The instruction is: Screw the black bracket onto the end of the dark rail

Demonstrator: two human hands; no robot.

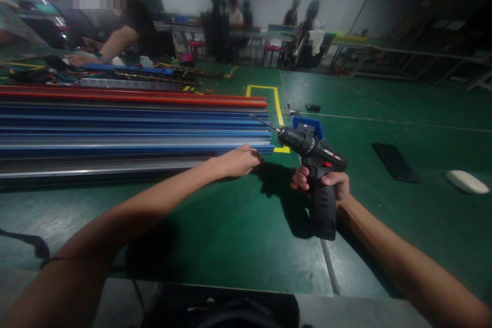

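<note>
My right hand [333, 184] is wrapped round the grip of a black cordless drill [313, 148]. A long thin bit points left from its chuck, over the ends of the metal profiles. My left hand [242, 160] is closed at the near right end of a blue profile [215, 149]; its fingertips are turned away, and what they hold, if anything, is hidden. Beside it run more blue profiles [134, 126], a red one [134, 95] and a dark grey one [96, 165], all lying lengthwise to the left. Partly behind the drill stands a small blue bracket-like piece [317, 125].
Yellow tape [277, 97] marks the green table [230, 236]. To the right lie a black phone-like slab [395, 163], a whitish rounded object [467, 181] and a small black item [312, 107]. Across the table a co-worker's arm [119, 43] reaches over wires and parts.
</note>
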